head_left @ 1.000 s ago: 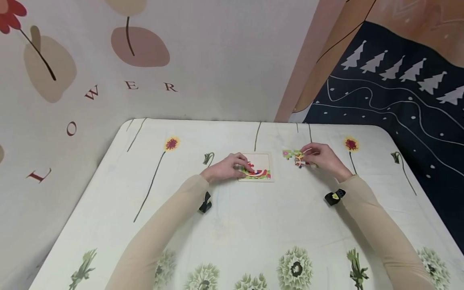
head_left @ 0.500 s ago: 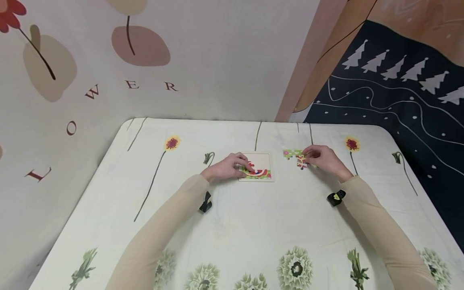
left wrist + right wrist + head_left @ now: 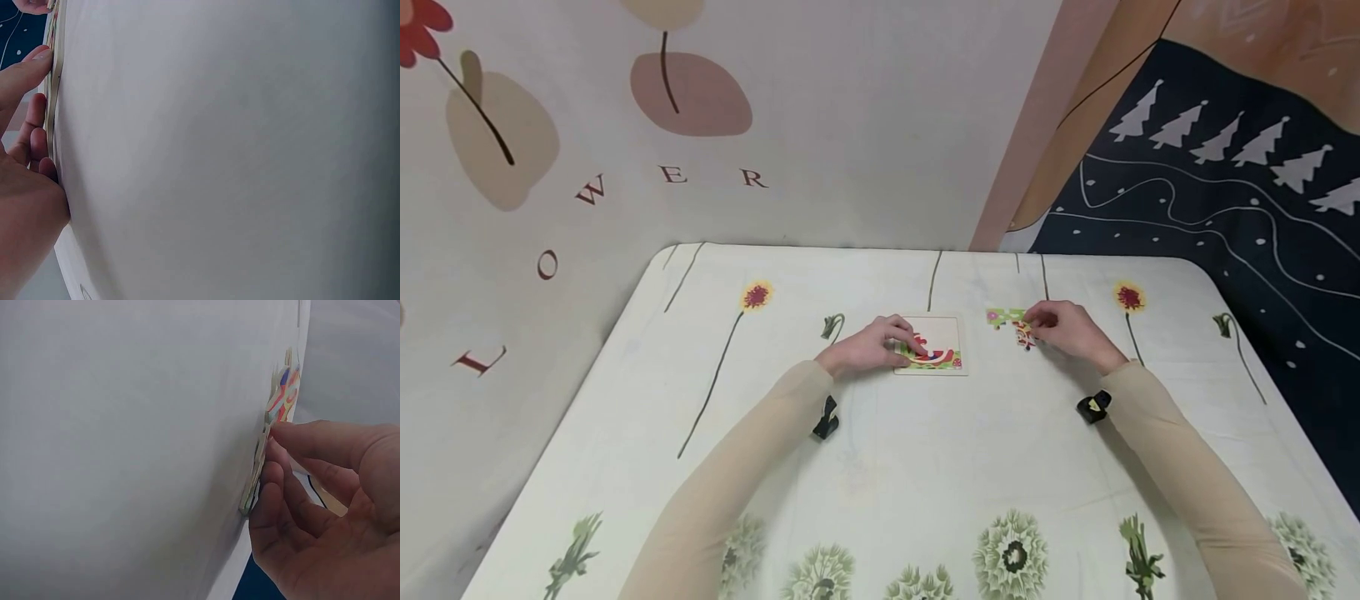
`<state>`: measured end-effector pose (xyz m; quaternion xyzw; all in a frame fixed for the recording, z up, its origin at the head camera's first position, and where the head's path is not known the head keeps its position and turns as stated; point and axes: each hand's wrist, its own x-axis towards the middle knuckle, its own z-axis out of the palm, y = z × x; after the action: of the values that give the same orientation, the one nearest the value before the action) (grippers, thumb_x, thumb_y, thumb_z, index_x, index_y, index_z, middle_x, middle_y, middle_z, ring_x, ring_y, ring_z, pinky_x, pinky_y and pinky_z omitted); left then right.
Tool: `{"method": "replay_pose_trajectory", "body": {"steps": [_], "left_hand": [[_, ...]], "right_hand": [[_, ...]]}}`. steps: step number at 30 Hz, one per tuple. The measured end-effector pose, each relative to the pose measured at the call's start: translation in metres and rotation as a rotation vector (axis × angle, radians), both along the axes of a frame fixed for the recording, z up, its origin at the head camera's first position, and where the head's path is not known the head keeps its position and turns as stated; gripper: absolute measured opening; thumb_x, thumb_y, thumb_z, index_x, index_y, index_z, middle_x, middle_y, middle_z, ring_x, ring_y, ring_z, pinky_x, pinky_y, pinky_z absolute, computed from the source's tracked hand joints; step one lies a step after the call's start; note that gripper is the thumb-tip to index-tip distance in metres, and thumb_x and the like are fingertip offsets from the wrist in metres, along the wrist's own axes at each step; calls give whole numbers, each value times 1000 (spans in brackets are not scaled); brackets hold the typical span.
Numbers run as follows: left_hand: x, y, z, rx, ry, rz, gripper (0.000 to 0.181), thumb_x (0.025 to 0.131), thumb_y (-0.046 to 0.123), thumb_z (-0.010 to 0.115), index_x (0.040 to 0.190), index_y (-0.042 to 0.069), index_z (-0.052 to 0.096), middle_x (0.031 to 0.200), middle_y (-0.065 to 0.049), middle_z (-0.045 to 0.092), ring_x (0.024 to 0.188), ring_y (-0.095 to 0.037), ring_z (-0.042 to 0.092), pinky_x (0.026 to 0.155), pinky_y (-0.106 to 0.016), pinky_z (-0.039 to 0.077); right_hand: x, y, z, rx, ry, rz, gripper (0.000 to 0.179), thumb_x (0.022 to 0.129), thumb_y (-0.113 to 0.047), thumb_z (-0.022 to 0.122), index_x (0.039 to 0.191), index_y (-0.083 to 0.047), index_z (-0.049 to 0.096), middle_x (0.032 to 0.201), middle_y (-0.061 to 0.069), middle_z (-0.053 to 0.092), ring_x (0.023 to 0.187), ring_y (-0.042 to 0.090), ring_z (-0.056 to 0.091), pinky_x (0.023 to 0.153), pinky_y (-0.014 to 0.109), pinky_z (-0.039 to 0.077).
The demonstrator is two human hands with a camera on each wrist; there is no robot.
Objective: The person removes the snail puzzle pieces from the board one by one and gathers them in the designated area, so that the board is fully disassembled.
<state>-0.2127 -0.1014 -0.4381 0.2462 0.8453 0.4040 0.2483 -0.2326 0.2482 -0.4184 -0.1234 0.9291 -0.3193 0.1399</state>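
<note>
In the head view my left hand rests on the left part of a framed puzzle board. Its thumb and fingers lie on the board's picture, whose lower part shows red, white and green pieces. The left wrist view has the board edge-on under the fingers. To the right of the board, my right hand pinches a red, white and orange puzzle piece between thumb and fingers. A green puzzle piece with a pink flower lies just left of those fingertips. The right wrist view has the colourful piece tilted beyond the thumb; other pieces are partly hidden by the hand.
A white tablecloth with printed flowers covers the table. A pale printed wall cloth hangs behind it, and a dark cloth with white trees hangs at the right.
My right hand has shifted slightly right and toward me, and the red and white piece has moved a little with it. The left hand has stayed on the board.
</note>
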Motion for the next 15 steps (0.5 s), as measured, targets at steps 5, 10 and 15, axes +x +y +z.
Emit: {"method": "replay_pose_trajectory", "body": {"steps": [5,10,15], "left_hand": [[0,0,0,5,-5,2,28,90,7,69,117,10,74,135,-10,50,134,-31,32,117,-53,24],[0,0,-1,8,-5,3,28,90,6,69,117,10,74,134,-11,50,134,-30,33,116,-53,26],[-1,1,-1,-1,6,0,29,89,6,69,117,10,74,133,-11,50,133,-30,35,115,-51,27]], "right_hand": [[0,0,-1,8,13,11,22,93,1,59,113,4,67,97,17,65,86,23,53,72,28,42],[-1,-1,-1,15,13,17,23,92,2,60,113,4,67,98,17,64,87,24,54,75,30,43],[0,-3,0,27,10,23,23,92,2,60,115,4,67,100,18,65,89,26,54,76,31,43]]}}
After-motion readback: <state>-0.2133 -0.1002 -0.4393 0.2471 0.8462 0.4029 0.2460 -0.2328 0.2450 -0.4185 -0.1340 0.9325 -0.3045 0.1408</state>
